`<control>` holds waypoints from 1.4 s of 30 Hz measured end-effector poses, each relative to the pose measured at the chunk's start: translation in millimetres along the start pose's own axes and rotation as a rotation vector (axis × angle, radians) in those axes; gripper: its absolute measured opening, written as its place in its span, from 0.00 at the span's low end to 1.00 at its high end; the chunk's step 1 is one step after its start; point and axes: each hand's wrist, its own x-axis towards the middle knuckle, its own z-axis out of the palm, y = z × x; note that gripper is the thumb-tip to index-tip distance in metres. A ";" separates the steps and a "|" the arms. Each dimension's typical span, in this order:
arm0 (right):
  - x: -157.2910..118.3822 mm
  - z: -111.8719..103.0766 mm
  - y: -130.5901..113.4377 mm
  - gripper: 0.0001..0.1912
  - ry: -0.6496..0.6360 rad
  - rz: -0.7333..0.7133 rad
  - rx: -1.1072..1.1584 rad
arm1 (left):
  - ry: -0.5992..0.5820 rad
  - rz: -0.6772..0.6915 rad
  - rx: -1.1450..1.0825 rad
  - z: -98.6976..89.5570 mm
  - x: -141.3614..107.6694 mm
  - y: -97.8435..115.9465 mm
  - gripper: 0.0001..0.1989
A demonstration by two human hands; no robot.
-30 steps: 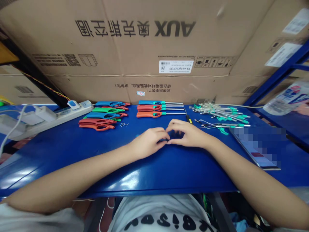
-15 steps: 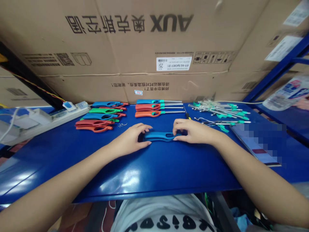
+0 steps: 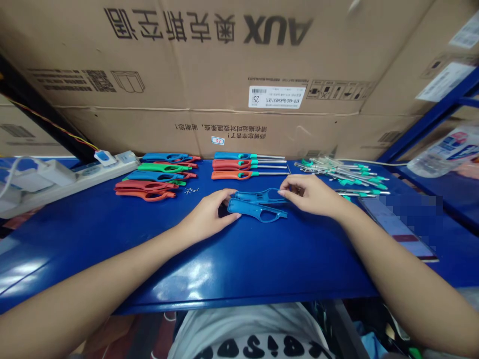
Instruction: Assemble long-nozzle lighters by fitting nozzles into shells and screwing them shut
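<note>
Holding blue shells (image 3: 245, 207), inverted AUX lettering (image 3: 279, 31)

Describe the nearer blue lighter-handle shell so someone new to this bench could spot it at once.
Before the big cardboard box, on the blue table, two blue shells lie between the person's hands. The nearer shell is on the person's side, by the left hand's thumb. Its right end is free, whereas the right hand is at the farther shell's end.

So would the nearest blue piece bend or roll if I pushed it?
The near blue half looks like hard plastic, so probably stiff. It seems hollow, with a big hole, so likely light. Its long, flattish shape should slide rather than roll.
</note>
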 end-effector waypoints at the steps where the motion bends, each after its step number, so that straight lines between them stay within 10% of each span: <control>1: -0.1 -0.1 -0.7 0.09 -0.005 0.022 0.003 | 0.008 0.020 0.005 0.7 0.1 -0.7 0.23; 10: 0.5 -5.6 -3.7 0.11 0.027 0.085 0.019 | 0.001 0.046 0.060 -0.7 0.1 1.6 0.19; 22: -9.2 -6.0 -23.9 0.17 -0.678 0.058 0.058 | -0.081 0.106 0.130 0.2 0.1 7.3 0.17; 31: -2.0 1.8 -12.0 0.26 -0.394 0.020 -0.179 | -0.108 0.180 0.253 -7.4 -4.5 24.4 0.22; 36: -7.6 -29.0 12.2 0.18 -0.113 0.331 -0.404 | -0.207 0.182 0.287 -7.3 -7.6 29.6 0.18; 42: -31.5 -74.7 77.9 0.09 -0.186 0.673 -0.463 | -0.210 0.180 0.317 -9.9 -5.6 28.3 0.17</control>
